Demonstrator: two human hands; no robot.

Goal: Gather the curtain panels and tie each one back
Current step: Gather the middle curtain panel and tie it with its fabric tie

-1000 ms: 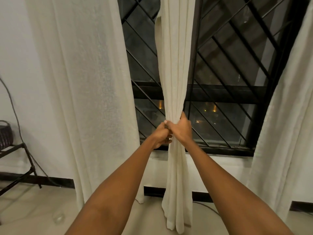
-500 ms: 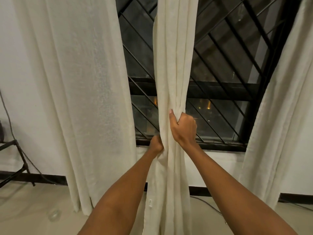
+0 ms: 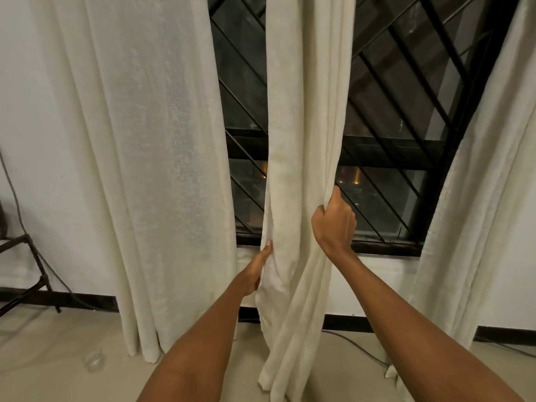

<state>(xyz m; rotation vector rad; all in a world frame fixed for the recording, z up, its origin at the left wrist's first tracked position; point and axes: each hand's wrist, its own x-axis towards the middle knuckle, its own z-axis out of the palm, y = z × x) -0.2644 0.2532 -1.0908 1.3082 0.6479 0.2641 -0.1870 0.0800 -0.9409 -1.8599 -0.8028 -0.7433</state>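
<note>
Three cream curtain panels hang before a barred window [image 3: 406,111], and we work the middle panel [image 3: 301,140]. Our right grip [image 3: 333,224] is clenched on the folds at that panel's right edge, fingers curled into the cloth just above the window's bottom frame. Our left grip [image 3: 258,268] sits lower, just below that frame. Its thumb lies up the front of the panel's left edge and its fingers are hidden behind the cloth, so it appears to hold that edge.

The panel drops from the top of the view to the floor [image 3: 58,358], its long axis vertical. Its loose width lies between the two grips, to the left of the right one and to the right of the left one. By our reading the gathering is under way and no tie is on. The next move calls for drawing both edges together across that width. The left panel [image 3: 145,169] and the right panel [image 3: 478,198] hang free, untied.
</note>
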